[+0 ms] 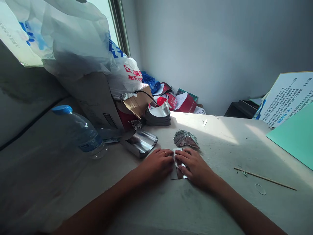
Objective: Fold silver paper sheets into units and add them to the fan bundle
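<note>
A small sheet of silver foil paper (pixel 179 173) lies on the table between my hands, its shiny side partly showing. My left hand (pixel 158 164), wearing a ring, has its fingers curled together at the sheet's left edge. From the right, my right hand (pixel 194 165) grips the sheet, fingers bent over its top and thumb lower down. Both hands hide much of the paper. Just beyond them sits a fanned bundle of folded foil pieces (pixel 186 138). Left of my left hand is a curled stack of silver foil sheets (pixel 144 141).
A plastic bottle (pixel 85 132) with a blue cap leans at left, near a cardboard box (pixel 94 98) under plastic bags (pixel 78 42). Another curled stack (pixel 158 117) stands behind. At right lie a thin stick (pixel 265 178), a rubber band (pixel 260 189) and a green board (pixel 295 135).
</note>
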A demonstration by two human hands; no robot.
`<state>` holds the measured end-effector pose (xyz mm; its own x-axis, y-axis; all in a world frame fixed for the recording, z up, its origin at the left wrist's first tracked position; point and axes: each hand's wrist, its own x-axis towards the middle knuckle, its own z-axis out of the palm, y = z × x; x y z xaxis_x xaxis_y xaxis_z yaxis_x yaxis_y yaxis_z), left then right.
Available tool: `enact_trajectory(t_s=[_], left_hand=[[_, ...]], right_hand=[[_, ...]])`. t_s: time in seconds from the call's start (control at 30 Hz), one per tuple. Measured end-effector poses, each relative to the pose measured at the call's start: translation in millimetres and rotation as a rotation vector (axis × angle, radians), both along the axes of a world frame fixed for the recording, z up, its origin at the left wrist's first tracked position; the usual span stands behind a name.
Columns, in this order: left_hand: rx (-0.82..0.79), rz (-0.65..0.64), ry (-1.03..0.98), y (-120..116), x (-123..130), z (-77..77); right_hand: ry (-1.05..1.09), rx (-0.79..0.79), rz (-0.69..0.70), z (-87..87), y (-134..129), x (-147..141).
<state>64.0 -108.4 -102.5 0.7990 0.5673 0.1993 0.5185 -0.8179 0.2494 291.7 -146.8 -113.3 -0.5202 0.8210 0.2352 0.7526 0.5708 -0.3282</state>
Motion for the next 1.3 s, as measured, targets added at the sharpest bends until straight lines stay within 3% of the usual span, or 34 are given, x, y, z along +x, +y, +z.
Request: enact_trajectory(t_s=[1.03,1.3], left_hand=[[0.038,0.007,0.051,-2.3,2.4,2.1],[0.084,-0.007,0.056,1.3,-0.8,-6.6]], right_hand=[[-0.007,0.005,-0.003,-2.3,1.8,0.6],[-0.009,-0.003,-0.01,-1.6,2.0,1.3]])
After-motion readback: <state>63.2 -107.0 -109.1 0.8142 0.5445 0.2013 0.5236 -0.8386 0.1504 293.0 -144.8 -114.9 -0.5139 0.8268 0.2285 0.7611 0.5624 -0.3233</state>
